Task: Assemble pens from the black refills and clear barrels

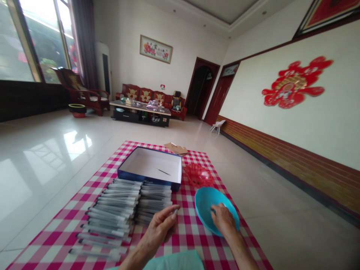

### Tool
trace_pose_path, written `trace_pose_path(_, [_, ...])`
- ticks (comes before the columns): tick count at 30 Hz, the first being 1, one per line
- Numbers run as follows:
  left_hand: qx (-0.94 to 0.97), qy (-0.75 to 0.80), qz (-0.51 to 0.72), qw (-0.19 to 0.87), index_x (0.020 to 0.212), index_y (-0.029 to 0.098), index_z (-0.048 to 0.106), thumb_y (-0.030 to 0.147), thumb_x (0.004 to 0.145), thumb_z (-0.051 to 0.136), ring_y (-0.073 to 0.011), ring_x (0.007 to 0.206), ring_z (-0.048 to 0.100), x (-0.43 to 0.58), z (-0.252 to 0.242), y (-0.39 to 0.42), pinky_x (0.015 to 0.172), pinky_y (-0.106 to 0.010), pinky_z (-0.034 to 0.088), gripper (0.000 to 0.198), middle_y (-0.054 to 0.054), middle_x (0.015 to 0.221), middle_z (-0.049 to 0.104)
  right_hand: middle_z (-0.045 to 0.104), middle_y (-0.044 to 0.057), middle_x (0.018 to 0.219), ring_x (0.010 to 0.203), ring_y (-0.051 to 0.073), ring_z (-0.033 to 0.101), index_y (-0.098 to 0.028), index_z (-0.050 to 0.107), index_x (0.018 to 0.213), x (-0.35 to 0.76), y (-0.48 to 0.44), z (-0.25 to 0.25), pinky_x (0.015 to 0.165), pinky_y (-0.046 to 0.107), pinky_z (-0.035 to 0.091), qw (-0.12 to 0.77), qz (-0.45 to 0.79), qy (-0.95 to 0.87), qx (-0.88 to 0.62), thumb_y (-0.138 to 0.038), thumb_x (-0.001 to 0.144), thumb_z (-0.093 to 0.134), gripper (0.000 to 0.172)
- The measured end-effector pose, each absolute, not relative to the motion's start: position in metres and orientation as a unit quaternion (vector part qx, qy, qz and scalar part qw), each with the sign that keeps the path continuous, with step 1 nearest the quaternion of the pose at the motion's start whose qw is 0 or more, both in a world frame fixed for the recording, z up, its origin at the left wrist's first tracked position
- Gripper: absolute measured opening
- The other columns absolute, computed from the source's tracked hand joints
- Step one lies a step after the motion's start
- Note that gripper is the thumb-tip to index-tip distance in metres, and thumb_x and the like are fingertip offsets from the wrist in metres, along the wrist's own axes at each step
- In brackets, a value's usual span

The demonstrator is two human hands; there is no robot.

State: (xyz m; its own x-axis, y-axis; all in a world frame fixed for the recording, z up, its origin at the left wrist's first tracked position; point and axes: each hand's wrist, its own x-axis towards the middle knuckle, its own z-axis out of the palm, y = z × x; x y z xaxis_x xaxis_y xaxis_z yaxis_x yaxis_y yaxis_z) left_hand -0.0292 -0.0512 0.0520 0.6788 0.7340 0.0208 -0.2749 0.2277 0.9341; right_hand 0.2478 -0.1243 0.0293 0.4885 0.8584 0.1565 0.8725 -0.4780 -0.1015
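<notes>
My left hand (163, 225) is closed in a pinch above the checked tablecloth, just right of the pens. A small pale tip shows at its fingertips, too little to name. Inside the blue bowl (203, 210), my right hand (223, 219) has its fingers drawn together around something small and dark that I cannot make out. Many clear pens with dark ends (112, 210) lie in a long row at the left, beside a second stack of pens (154, 198). Behind them stands a shallow blue box (149, 178) with a white inside and one thin dark refill (163, 172) in it.
A red translucent bowl (199, 175) stands behind the blue one, with small dark bits in it. Flat brown cardboard (176, 149) lies at the table's far edge. A pale green cloth (177, 261) is at the near edge. A low table (140, 108) and sofa stand across the room.
</notes>
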Motion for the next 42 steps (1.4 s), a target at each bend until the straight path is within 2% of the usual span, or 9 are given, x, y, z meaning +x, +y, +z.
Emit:
trace_pose_path(5, [0.530, 0.214, 0.325, 0.754, 0.115, 0.007, 0.061, 0.056, 0.076, 0.061, -0.0046, 0.037, 0.028, -0.029, 0.051, -0.052, 0.037, -0.020, 0.016, 0.062, 0.007, 0.046, 0.043, 0.065, 0.012, 0.091, 0.085, 0.026, 0.062, -0.018, 0.068, 0.083, 0.247, -0.123, 0.023, 0.072, 0.032, 0.045, 0.086, -0.044, -0.507, -0.856, -0.015, 0.075, 0.057, 0.014])
trace_pose_path(8, [0.532, 0.209, 0.326, 0.753, 0.115, 0.008, 0.060, 0.057, 0.076, 0.062, -0.0043, 0.037, 0.029, -0.030, 0.052, -0.053, 0.037, -0.019, 0.017, 0.062, 0.006, 0.048, 0.044, 0.066, 0.012, 0.086, 0.082, 0.025, 0.063, -0.017, 0.066, 0.079, 0.246, -0.122, 0.029, 0.072, 0.033, 0.046, 0.119, -0.032, -0.511, -0.851, -0.016, 0.078, 0.054, 0.012])
trace_pose_path(11, [0.532, 0.209, 0.330, 0.751, 0.116, 0.010, 0.060, 0.057, 0.075, 0.062, -0.0044, 0.037, 0.029, -0.031, 0.054, -0.053, 0.037, -0.019, 0.017, 0.063, 0.006, 0.048, 0.045, 0.069, 0.009, 0.082, 0.078, 0.022, 0.066, -0.017, 0.063, 0.086, 0.235, -0.123, 0.042, 0.072, 0.030, 0.049, 0.169, -0.008, -0.520, -0.837, -0.026, 0.085, 0.048, 0.017])
trace_pose_path(13, [0.531, 0.212, 0.327, 0.752, 0.113, 0.010, 0.061, 0.058, 0.076, 0.061, -0.0044, 0.037, 0.029, -0.030, 0.054, -0.054, 0.037, -0.018, 0.017, 0.060, 0.006, 0.048, 0.046, 0.070, 0.007, 0.087, 0.081, 0.019, 0.066, -0.019, 0.062, 0.094, 0.220, -0.126, 0.055, 0.073, 0.026, 0.050, 0.223, 0.026, -0.538, -0.813, -0.034, 0.088, 0.044, 0.024])
trace_pose_path(15, [0.533, 0.211, 0.325, 0.752, 0.107, 0.011, 0.062, 0.058, 0.076, 0.061, -0.0043, 0.036, 0.029, -0.029, 0.053, -0.054, 0.036, -0.018, 0.017, 0.056, 0.006, 0.048, 0.046, 0.069, 0.006, 0.096, 0.089, 0.018, 0.065, -0.020, 0.061, 0.101, 0.198, -0.129, 0.071, 0.078, 0.024, 0.050, 0.317, 0.100, -0.557, -0.762, -0.039, 0.089, 0.044, 0.029])
trace_pose_path(17, [0.540, 0.207, 0.327, 0.747, 0.104, 0.011, 0.062, 0.057, 0.077, 0.060, -0.0044, 0.037, 0.029, -0.027, 0.051, -0.054, 0.036, -0.018, 0.019, 0.053, 0.006, 0.048, 0.046, 0.068, 0.006, 0.100, 0.094, 0.020, 0.064, -0.020, 0.061, 0.103, 0.175, -0.133, 0.087, 0.082, 0.026, 0.050, 0.405, 0.187, -0.562, -0.697, -0.040, 0.087, 0.047, 0.029])
trace_pose_path(19, [0.560, 0.204, 0.334, 0.730, 0.103, 0.011, 0.063, 0.055, 0.078, 0.059, -0.0047, 0.038, 0.030, -0.027, 0.048, -0.054, 0.037, -0.018, 0.022, 0.051, 0.006, 0.049, 0.045, 0.067, 0.006, 0.100, 0.096, 0.021, 0.062, -0.021, 0.063, 0.101, 0.155, -0.136, 0.100, 0.083, 0.028, 0.049, 0.442, 0.224, -0.566, -0.659, -0.038, 0.086, 0.051, 0.026])
trace_pose_path(28, [0.705, 0.200, 0.332, 0.594, 0.102, 0.014, 0.070, 0.043, 0.090, 0.047, -0.0082, 0.046, 0.035, -0.037, 0.051, -0.054, 0.046, -0.020, 0.030, 0.039, 0.000, 0.057, 0.054, 0.062, 0.006, 0.095, 0.091, 0.020, 0.060, -0.020, 0.065, 0.094, 0.132, -0.134, 0.108, 0.080, 0.028, 0.049, 0.443, 0.246, -0.608, -0.611, -0.030, 0.087, 0.050, 0.019])
trace_pose_path(42, [0.734, 0.192, 0.306, 0.575, 0.083, 0.012, 0.071, 0.029, 0.089, 0.045, -0.0093, 0.048, 0.038, -0.040, 0.065, -0.058, 0.049, -0.020, 0.030, 0.032, 0.002, 0.052, 0.048, 0.063, 0.006, 0.095, 0.091, 0.020, 0.060, -0.022, 0.067, 0.098, 0.127, -0.138, 0.110, 0.079, 0.028, 0.049, 0.433, 0.250, -0.618, -0.607, -0.031, 0.087, 0.051, 0.022])
